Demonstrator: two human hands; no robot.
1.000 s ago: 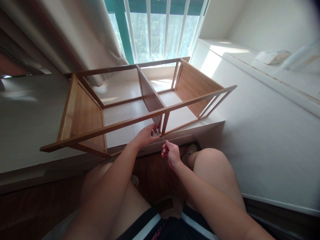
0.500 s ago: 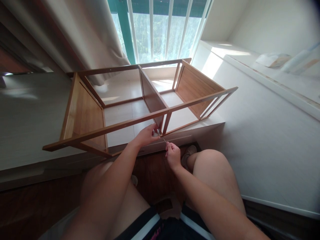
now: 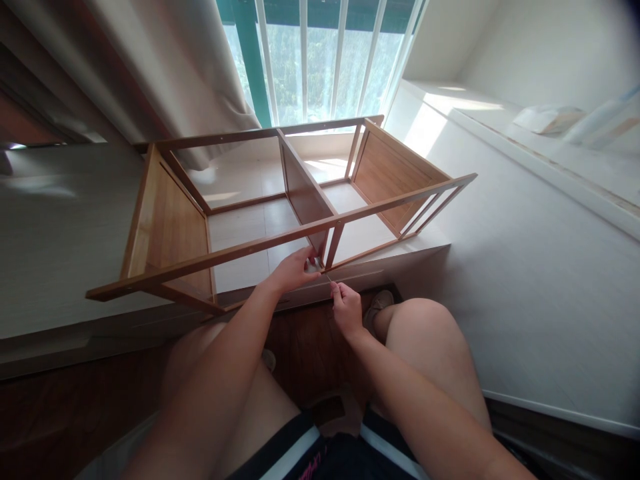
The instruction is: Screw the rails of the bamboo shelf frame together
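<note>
A wooden shelf frame lies on its side on a white raised platform in front of me. My left hand grips the foot of the frame's middle divider near the lower front rail. My right hand is closed in a pinch on a thin metal tool, its tip set at the joint beside my left fingers.
A window with white bars and a curtain stand behind the frame. A white ledge runs along the right with a pale object on it. My bare knees and dark wooden floor fill the foreground.
My right hand has shifted slightly up and toward the joint, staying pinched on the tool. The left hand keeps its hold on the divider.
</note>
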